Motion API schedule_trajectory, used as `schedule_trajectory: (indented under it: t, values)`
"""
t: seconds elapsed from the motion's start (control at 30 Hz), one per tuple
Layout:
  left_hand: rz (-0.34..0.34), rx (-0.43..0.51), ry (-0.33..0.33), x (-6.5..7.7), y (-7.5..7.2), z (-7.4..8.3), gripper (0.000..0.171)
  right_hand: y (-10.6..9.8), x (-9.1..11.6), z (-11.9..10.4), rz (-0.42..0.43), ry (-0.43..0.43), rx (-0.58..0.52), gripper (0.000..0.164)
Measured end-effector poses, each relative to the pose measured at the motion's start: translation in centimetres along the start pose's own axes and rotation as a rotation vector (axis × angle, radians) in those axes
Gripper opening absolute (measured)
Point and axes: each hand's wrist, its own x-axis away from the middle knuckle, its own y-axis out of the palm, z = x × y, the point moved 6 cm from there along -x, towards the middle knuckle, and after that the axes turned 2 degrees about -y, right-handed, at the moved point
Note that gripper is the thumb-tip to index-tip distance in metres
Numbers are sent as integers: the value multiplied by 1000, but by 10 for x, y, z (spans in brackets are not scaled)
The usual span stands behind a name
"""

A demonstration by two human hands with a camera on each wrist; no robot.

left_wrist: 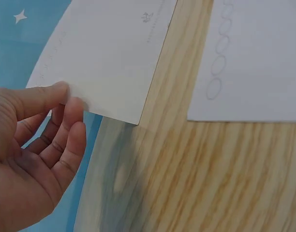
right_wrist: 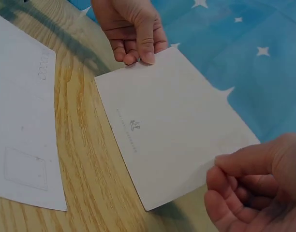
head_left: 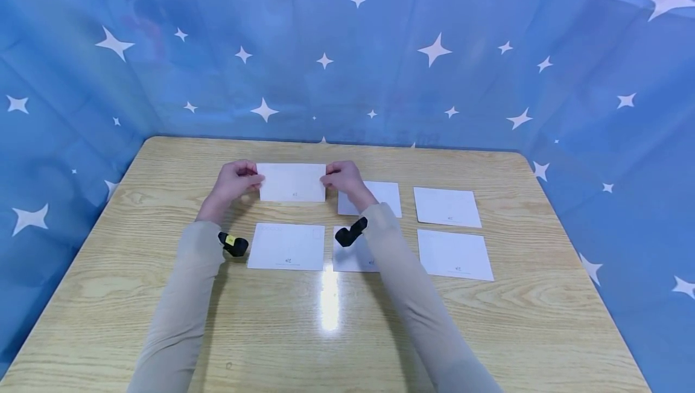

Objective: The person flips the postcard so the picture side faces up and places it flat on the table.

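A white postcard [head_left: 291, 183] is held up off the table at the back, spanning both hands. My left hand [head_left: 236, 178] pinches its left edge between thumb and fingers, as the left wrist view also shows. At the opposite edge, my right hand [head_left: 344, 177] pinches the card, the thumb on the printed face. A small printed emblem [right_wrist: 134, 125] and faint lines of text run along the card's near side. Directly in front of it, another postcard [head_left: 286, 247] lies flat, with postcode circles along one edge and a stamp box.
More white postcards lie in two rows on the wooden table [head_left: 271, 332]: one [head_left: 384, 197] beside my right hand, one [head_left: 353, 257] partly under my right forearm, and two at the right, a back one [head_left: 447, 206] and a front one [head_left: 455, 254]. A blue star-patterned cloth [head_left: 347, 79] hangs behind.
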Motion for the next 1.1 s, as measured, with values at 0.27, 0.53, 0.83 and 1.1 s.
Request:
schedule_trajectory:
  t: [0.27, 0.53, 0.83, 1.1]
  values:
    - [4, 4, 17, 4, -4, 5, 15, -8, 4, -5, -24, 5, -1, 21]
    - [-62, 82, 12, 6, -6, -4, 20, -9, 5, -2, -47, -43, -3, 17]
    - [-55, -43, 32, 5, -3, -11, 29, -7, 6, 7, -39, -46, -5, 18]
    - [-40, -104, 7, 0, 2, -20, 32, -1, 8, 15, -48, -71, 100, 23]
